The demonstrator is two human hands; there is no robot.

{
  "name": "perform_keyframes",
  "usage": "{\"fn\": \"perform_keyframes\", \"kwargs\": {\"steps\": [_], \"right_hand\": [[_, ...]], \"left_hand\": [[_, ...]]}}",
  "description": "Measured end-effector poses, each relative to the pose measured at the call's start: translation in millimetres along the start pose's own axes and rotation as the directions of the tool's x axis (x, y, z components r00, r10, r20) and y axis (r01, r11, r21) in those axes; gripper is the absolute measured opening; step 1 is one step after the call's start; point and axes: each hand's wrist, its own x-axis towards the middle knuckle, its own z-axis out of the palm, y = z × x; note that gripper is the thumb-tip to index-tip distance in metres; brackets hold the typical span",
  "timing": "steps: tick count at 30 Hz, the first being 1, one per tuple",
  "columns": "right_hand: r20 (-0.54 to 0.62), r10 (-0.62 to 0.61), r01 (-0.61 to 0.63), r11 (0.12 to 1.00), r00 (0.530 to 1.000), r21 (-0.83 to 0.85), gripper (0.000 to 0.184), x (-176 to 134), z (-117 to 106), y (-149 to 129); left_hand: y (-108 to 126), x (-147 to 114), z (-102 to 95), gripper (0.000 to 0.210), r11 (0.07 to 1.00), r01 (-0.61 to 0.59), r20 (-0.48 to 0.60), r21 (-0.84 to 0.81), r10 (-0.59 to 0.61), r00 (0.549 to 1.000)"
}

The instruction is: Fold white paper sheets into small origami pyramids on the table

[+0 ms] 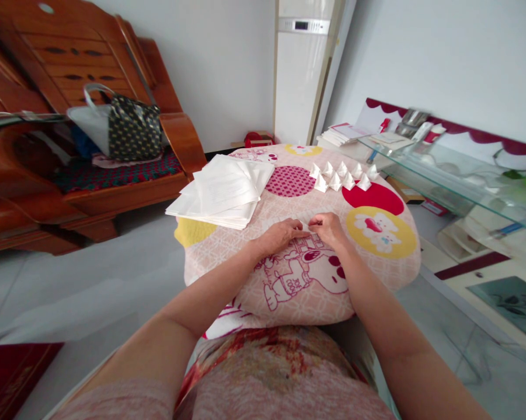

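My left hand (pixel 284 234) and my right hand (pixel 328 228) almost meet over the middle of the cloth-covered table (pixel 241 256). Between their fingertips is a piece of white paper (pixel 305 224), pale against the cloth and mostly hidden by the fingers. The left fingers are curled and closed at its left side. On its right side, the right thumb and fingers pinch it. Beyond the right hand stand several small pointed folded paper shapes (pixel 342 175) in two rows. To the left, a loose stack of white paper sheets (pixel 228 189) lies at the table's edge.
At the right stands a glass-topped cabinet (pixel 446 175) with papers (pixel 344 133), a metal container (pixel 414 121) and other items on it. A wooden sofa (pixel 182 137) carrying a black patterned bag (pixel 134 128) is on the left. A tall white appliance (pixel 295 76) is behind.
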Motion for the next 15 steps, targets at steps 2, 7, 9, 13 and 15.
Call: {"fn": "perform_keyframes", "kwargs": {"steps": [2, 7, 9, 13, 15], "right_hand": [[0.004, 0.014, -0.014, 1.000, 1.000, 0.006, 0.009, 0.7, 0.4, 1.3], [0.006, 0.011, -0.011, 1.000, 1.000, 0.014, 0.009, 1.0, 0.4, 1.9], [0.004, 0.009, -0.009, 1.000, 1.000, 0.012, 0.009, 0.7, 0.4, 2.1], [-0.004, -0.006, 0.006, 1.000, 1.000, 0.013, 0.009, 0.8, 0.7, 3.7], [-0.005, -0.010, 0.010, 1.000, 1.000, 0.015, 0.009, 1.1, 0.8, 4.4]], "left_hand": [[0.7, 0.0, -0.6, 0.051, 0.999, -0.008, 0.017, 0.042, 0.007, 1.000], [3.0, 1.2, -1.7, 0.046, 0.993, -0.053, 0.041, 0.108, 0.049, 0.998], [2.8, 1.4, -1.7, 0.047, 0.992, -0.054, 0.035, 0.111, 0.050, 0.998], [0.7, 0.8, -0.8, 0.050, 0.996, -0.036, 0.017, 0.083, 0.034, 0.999], [-0.8, 0.3, 0.0, 0.052, 0.999, -0.027, -0.001, 0.046, 0.027, 1.000]]}}
